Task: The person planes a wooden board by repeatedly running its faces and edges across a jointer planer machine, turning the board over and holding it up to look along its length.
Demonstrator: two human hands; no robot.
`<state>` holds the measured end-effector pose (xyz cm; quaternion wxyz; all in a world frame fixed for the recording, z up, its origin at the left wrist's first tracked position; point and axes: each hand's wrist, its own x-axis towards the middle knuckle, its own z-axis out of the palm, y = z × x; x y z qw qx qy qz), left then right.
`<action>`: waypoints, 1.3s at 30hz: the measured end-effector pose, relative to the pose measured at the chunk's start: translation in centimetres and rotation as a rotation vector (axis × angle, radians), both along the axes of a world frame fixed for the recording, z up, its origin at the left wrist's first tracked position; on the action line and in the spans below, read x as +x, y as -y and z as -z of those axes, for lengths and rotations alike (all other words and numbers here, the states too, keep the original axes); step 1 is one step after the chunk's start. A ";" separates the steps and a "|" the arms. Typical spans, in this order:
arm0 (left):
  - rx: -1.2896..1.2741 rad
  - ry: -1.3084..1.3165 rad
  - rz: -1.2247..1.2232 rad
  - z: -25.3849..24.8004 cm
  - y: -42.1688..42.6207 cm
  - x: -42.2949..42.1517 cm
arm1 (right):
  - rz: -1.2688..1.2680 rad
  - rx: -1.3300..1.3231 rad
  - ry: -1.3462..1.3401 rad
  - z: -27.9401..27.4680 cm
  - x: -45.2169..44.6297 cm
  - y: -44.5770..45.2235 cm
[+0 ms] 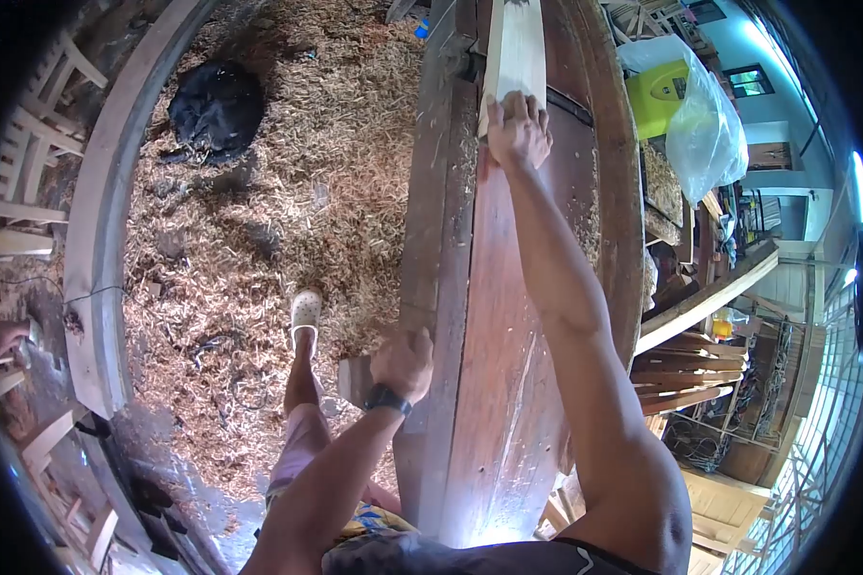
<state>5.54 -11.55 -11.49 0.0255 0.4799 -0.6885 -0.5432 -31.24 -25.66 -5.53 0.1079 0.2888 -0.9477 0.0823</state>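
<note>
Grasping the near end of a pale board [516,48] with the right hand [520,142], bending the fingers across its top face, thumb at the left edge. Curling the left hand [405,364] beside the bench, close to a blurred block [357,380]; not telling through the blur whether gripping it or only touching it. Having the board lying lengthwise on the reddish bench [508,316], running away from the body. Seeing wood shavings on the bench near the hand, but finding no cut, joint or fastening on the board; judging it bare and unjoined so far, without being able to tell how much shaping is done or left. Standing over a floor [345,172] strewn with shavings, wearing a white clog [306,311]. Farther out, facing a clear plastic bag [705,129] beyond the bench and a long beam [710,292] slanting at the right.
</note>
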 end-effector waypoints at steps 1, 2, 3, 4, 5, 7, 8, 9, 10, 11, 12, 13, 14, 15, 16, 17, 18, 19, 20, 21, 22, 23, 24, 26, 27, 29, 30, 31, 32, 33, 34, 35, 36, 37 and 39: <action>-0.026 0.083 0.073 0.7 -0.2 0.0 | 0.005 0.000 -0.002 0.2 -1.4 1.3; -0.074 0.069 0.056 1.3 -0.7 0.1 | 0.011 0.000 -0.003 0.4 -2.8 2.4; -0.122 0.055 0.039 1.9 -1.2 0.1 | 0.024 0.030 0.036 0.1 -3.9 3.7; -0.168 0.042 0.022 1.7 -1.2 0.1 | 0.016 0.019 0.037 0.1 -5.0 4.9; -0.122 -0.006 0.040 1.5 -1.1 0.3 | 0.004 0.010 0.038 0.0 -6.1 6.2; -0.113 0.044 0.072 0.9 -1.0 0.3 | 0.002 -0.020 0.045 0.4 -8.2 8.8; -0.111 0.067 0.087 0.7 -0.9 0.5 | 0.009 -0.023 0.120 0.3 -9.2 9.9; -0.095 0.075 0.132 1.4 -1.1 0.6 | 0.013 -0.029 0.192 -0.5 -9.6 11.4; -0.119 0.061 0.124 1.4 -1.1 0.7 | 0.014 -0.036 0.263 -0.7 -10.4 12.9; -0.142 0.048 0.117 1.3 -1.2 0.6 | -0.009 -0.059 0.272 -0.4 -10.6 14.4; -0.165 0.034 0.111 1.3 -1.3 0.7 | 0.000 -0.028 0.260 -0.8 -9.8 15.6; -0.144 0.006 0.114 1.6 -1.3 0.7 | 0.011 0.002 0.247 -1.4 -8.2 16.9; -0.132 0.013 0.125 1.4 -1.1 0.7 | 0.021 0.031 0.233 -1.9 -6.7 18.4; -0.119 0.020 0.139 1.0 -0.8 0.7 | 0.060 0.030 0.223 -2.1 -5.6 19.9; -0.106 0.027 0.160 0.7 -0.8 0.8 | 0.106 0.027 0.214 -2.1 -4.7 21.2; -0.237 -0.024 0.110 1.5 -1.4 0.9 | 0.155 0.023 0.203 -2.1 -3.8 22.5; -0.205 -0.007 0.131 1.4 -1.4 1.0 | 0.163 0.059 0.210 -2.2 -2.8 23.7; -0.175 0.010 0.156 1.3 -1.2 1.1 | 0.173 0.093 0.216 -2.4 -1.8 24.8; -0.145 0.029 0.182 1.2 -1.0 1.1 | 0.184 0.126 0.225 -2.6 -1.2 25.8; -0.140 -0.063 0.128 1.0 -0.9 1.0 | 0.156 0.083 0.254 -2.5 -0.6 26.5; -0.176 -0.058 0.132 1.5 -1.5 1.2 | 0.124 0.040 0.283 -2.4 -0.1 27.3; -0.214 -0.054 0.133 2.2 -2.1 1.4 | 0.087 -0.004 0.311 -2.6 0.2 28.0; -0.253 -0.049 0.130 2.1 -1.8 1.3 | 0.051 -0.015 0.333 -2.5 0.2 28.8; -0.220 -0.048 0.203 1.8 -1.2 1.4 | -0.031 -0.035 0.371 -2.3 0.3 30.1; -0.205 -0.040 0.244 1.8 -0.8 1.4 | -0.109 -0.106 0.409 -2.6 0.7 29.8; -0.210 -0.042 0.295 2.4 -1.1 1.7 | -0.036 -0.450 0.284 1.4 1.5 31.1; -0.217 -0.083 0.297 2.7 -1.2 1.7 | 0.002 -0.620 0.215 2.9 1.8 31.7; -0.227 -0.123 0.299 2.8 -0.9 1.6 | 0.096 -0.722 0.302 2.7 2.4 31.9; -0.236 -0.158 0.299 3.0 -0.6 1.6 | 0.188 -0.822 0.396 2.9 3.4 32.0; -0.215 -0.165 0.342 3.2 -0.4 1.6 | 0.281 -0.916 0.496 3.0 4.2 32.3; -0.194 -0.172 0.386 3.8 -0.6 1.7 | 0.369 -0.983 0.667 2.5 4.4 32.8; -0.210 -0.202 0.401 4.4 -0.9 1.9 | 0.457 -1.045 0.836 1.7 4.0 33.0; -0.227 -0.239 0.415 5.2 -1.1 1.8 | 0.542 -1.103 1.002 0.3 3.6 33.2; -0.174 -0.188 0.392 3.8 -0.4 1.6 | 0.576 -1.160 1.084 -1.1 3.5 33.1; -0.124 -0.164 0.377 1.8 0.7 1.0 | 0.620 -1.215 1.248 -0.2 1.7 32.8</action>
